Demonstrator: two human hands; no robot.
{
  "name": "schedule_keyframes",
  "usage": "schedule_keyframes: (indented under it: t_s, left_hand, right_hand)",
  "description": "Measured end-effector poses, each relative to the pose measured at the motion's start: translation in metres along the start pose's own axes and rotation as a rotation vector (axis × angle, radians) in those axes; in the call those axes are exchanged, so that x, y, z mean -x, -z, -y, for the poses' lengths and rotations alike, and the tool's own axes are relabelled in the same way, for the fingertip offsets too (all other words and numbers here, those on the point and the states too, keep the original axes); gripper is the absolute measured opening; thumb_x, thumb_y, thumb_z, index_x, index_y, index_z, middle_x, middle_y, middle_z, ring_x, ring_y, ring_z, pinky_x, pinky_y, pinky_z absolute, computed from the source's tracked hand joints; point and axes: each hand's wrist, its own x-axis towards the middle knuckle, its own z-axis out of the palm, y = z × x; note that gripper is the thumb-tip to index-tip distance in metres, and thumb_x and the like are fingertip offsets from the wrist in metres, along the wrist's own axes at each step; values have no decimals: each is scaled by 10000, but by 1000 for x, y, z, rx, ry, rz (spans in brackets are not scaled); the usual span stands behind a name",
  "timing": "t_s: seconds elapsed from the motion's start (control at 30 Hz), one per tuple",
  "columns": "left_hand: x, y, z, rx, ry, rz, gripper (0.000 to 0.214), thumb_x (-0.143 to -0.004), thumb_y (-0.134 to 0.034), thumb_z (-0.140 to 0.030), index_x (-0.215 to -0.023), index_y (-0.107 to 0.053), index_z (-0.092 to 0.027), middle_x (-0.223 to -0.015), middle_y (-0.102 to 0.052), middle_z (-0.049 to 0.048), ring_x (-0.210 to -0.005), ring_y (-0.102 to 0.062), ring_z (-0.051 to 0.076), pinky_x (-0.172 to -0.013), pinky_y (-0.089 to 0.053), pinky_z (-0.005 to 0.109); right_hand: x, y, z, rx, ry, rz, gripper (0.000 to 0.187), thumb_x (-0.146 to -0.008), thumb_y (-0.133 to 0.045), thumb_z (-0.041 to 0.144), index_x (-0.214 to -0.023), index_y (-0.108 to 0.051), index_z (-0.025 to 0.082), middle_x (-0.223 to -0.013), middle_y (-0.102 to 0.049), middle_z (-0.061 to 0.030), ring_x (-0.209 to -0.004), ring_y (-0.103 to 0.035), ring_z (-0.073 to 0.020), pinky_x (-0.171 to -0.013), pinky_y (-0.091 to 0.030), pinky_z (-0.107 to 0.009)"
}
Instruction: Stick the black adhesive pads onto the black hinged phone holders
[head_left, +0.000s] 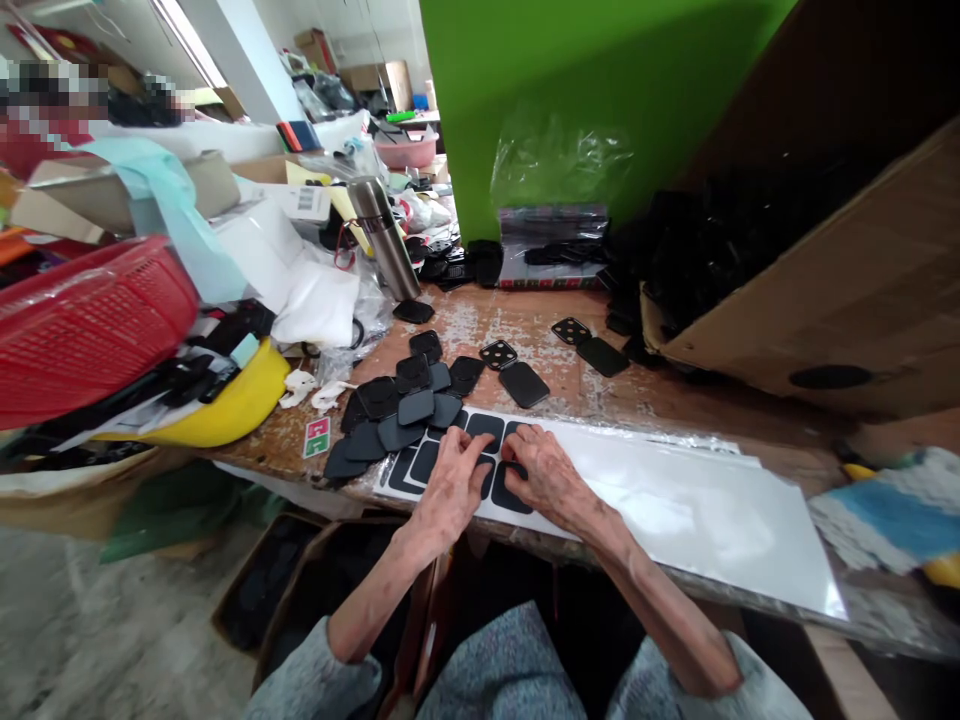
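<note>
A long white sheet (675,500) lies along the front edge of the bench, its left part covered with rounded black pads (486,430). My left hand (454,475) rests on the pads, thumb and index finger spread apart on the sheet. Just right of it, my right hand (544,465) bends its fingers over another black pad (512,487), with the fingertips at its edge. Part of that pad is hidden under the fingers. Beside the left hand lies a pile of loose black plates (401,425). Further back are opened black hinged cases (525,383).
A steel flask (384,240), a red basket (97,320) and a yellow tray (210,405) crowd the left. A red-green card (316,438) lies near the front edge. At right stands a big cardboard box (825,270) of black parts; a blue-white cloth (881,510) lies nearer.
</note>
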Motion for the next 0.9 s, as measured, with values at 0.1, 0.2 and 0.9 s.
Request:
schedule_keyframes:
  t_s: [0.1,0.2,0.9]
  left_hand:
    - [1,-4,-1,-5,-1,-44,323,-829,-426,-148,-1130,-521,-216,-940,-420,60,-900,-477,193,-843,-452,386]
    - [2,-9,-1,-19,9,-81,304,-837,-422,-161,-1118,-533,-191,-931,-414,68,-895,-471,200,-823,-458,385]
    - [4,-24,4,-73,-4,-239,255,-845,-449,-210,-1062,-573,-157,-894,-421,67,-872,-469,198,-807,-465,377]
  right_hand:
    - [-4,1,-4,-27,19,8,115,-691,-488,114,-778,-504,189,-811,-527,-22,-818,-472,-183,-757,-350,-307]
    - [-3,1,-4,-40,23,-3,111,-689,-476,111,-771,-486,186,-804,-521,-17,-814,-461,-176,-769,-327,-313]
    - [11,-2,12,-8,-38,-92,152,-764,-435,93,-865,-514,175,-949,-524,-90,-946,-446,-242,-890,-319,-416]
